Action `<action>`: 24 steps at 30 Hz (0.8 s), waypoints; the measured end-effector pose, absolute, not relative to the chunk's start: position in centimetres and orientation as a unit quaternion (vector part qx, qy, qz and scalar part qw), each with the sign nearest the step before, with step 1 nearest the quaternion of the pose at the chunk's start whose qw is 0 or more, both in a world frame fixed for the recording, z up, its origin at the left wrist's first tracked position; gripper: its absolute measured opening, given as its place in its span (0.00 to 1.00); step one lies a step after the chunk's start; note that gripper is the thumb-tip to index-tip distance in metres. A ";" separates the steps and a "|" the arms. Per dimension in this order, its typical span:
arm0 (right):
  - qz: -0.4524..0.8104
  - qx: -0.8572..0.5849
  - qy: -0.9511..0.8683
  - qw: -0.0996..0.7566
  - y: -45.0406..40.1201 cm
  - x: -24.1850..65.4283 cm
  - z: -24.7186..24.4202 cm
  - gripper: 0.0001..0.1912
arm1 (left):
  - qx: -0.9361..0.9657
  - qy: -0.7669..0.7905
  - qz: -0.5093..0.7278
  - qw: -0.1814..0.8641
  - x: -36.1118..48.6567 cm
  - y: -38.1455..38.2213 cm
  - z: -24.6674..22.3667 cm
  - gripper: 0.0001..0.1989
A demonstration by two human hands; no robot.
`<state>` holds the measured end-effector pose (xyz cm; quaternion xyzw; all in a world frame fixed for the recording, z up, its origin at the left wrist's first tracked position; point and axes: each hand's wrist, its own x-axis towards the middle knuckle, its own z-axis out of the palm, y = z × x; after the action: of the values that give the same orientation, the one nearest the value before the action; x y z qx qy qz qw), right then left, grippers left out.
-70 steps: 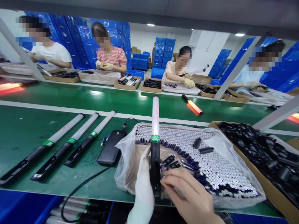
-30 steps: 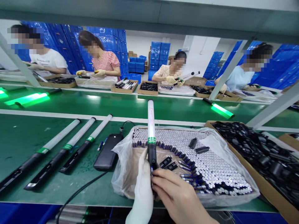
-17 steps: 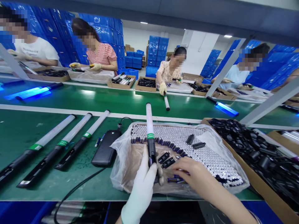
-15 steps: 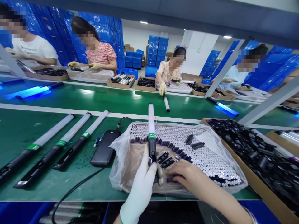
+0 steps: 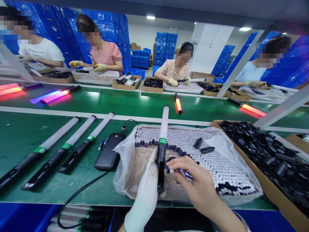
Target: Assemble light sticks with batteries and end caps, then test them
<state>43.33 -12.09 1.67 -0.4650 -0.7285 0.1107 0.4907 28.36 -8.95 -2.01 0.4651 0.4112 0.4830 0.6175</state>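
The gloved left hand (image 5: 144, 196) is clenched around the black handle (image 5: 161, 170) of a light wand, its white tube (image 5: 164, 124) rising above those fingers with the long axis nearly upright, tipped slightly right, while the bare right hand (image 5: 199, 182), just beside it, pinches slim batteries (image 5: 180, 171).

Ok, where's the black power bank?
In the head view, the black power bank lies on the green workbench, left of the plastic bag, right of a light wand.
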 end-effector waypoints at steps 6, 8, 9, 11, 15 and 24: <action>-0.022 -0.436 -0.797 0.418 -12.6 42.0 0.0 0.14 | 0.472 0.405 0.469 0.627 27.5 -9.1 -1.3 0.21; -0.028 -0.449 -0.798 0.401 -13.0 42.0 -0.3 0.16 | 0.466 0.404 0.461 0.638 27.4 -9.2 -1.3 0.21; -0.023 -0.455 -0.797 0.396 -13.2 42.0 -0.3 0.17 | 0.462 0.404 0.456 0.644 27.4 -9.2 -1.3 0.21; -0.002 -0.466 -0.795 0.388 -13.6 42.2 -0.3 0.18 | 0.454 0.405 0.443 0.658 27.5 -9.3 -1.5 0.24; 0.036 -0.499 -0.771 0.394 -14.0 43.7 0.2 0.19 | 0.412 0.403 0.394 0.716 27.7 -9.5 -1.7 0.31; 0.111 -0.605 -0.775 0.143 -12.9 47.8 -0.6 0.11 | 0.353 0.365 0.346 0.789 27.8 -9.4 -0.7 0.41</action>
<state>47.82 -12.85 -0.64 -0.6052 -0.7753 0.1108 0.1429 27.84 -9.42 -0.68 0.3532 0.3651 0.3463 0.7887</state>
